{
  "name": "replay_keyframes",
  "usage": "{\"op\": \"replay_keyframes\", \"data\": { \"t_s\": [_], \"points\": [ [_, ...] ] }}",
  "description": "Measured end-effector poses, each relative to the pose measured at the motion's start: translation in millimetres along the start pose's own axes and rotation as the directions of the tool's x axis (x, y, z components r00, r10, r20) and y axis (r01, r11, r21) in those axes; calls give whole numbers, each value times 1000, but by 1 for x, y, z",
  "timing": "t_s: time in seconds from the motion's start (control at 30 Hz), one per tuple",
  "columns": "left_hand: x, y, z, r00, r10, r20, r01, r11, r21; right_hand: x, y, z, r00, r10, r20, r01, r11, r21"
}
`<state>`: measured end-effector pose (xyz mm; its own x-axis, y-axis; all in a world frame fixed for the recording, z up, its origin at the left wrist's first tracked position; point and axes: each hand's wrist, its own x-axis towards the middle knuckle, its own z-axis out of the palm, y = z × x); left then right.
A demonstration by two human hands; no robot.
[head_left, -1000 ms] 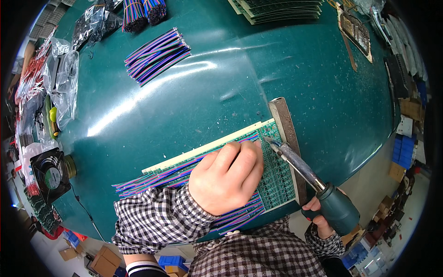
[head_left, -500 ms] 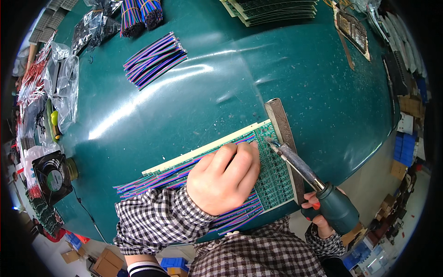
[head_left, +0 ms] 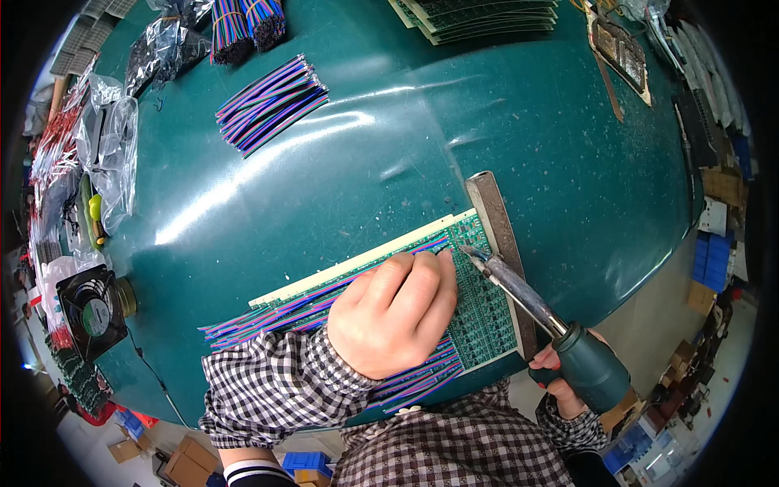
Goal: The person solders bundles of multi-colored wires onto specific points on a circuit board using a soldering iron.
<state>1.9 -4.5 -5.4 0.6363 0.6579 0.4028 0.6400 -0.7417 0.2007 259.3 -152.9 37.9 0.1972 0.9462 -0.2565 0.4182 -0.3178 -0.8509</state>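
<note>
A green circuit board panel [head_left: 484, 329] with pale edge strips lies at the table's near side. Rows of thin blue, pink and black wires [head_left: 280, 315] run leftward across it. My left hand [head_left: 393, 312] rests on the board and wires, fingers curled and pressed together; their tips hide whatever they pinch. In my right hand [head_left: 565, 396] is a soldering iron [head_left: 596, 369] with a thick dark green handle. Its tip points up-left onto the board, just right of my left fingertips. A brownish metal bar [head_left: 499, 219] lies along the board's right edge, under the iron's shaft.
A loose wire bundle [head_left: 272, 105] lies farther back, with tied bundles [head_left: 247, 28] behind it. Stacked boards [head_left: 479, 18] sit at the far edge, a solder-crusted tray [head_left: 621, 57] far right. A black fan [head_left: 92, 312] and plastic bags [head_left: 109, 150] are on the left.
The soldering iron's tip has shifted slightly left and down, closer to my left fingertips. Fingers of my right hand now cover the red part by the handle. My left hand stays almost still.
</note>
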Motion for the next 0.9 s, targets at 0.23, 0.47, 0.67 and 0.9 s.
{"op": "replay_keyframes", "data": {
  "t_s": [0.23,0.47,0.67,0.9],
  "points": [
    [0,0,0,1000,12,1,-12,1000,18,3,-3,0,1000,-2,14,2,1000,22],
    [1,0,-3,1000,5,29,-5,1000,-6,-2,2,-1,1000,3,4,-3,999,-37],
    [-1,-2,1,999,32,-27,-32,999,11,1,-1,-1,1000,19,15,-19,1000,1],
    [0,-2,1,999,29,-35,-29,1000,2,0,-1,1,1000,12,-19,-13,1000,-22]
  ]
}}
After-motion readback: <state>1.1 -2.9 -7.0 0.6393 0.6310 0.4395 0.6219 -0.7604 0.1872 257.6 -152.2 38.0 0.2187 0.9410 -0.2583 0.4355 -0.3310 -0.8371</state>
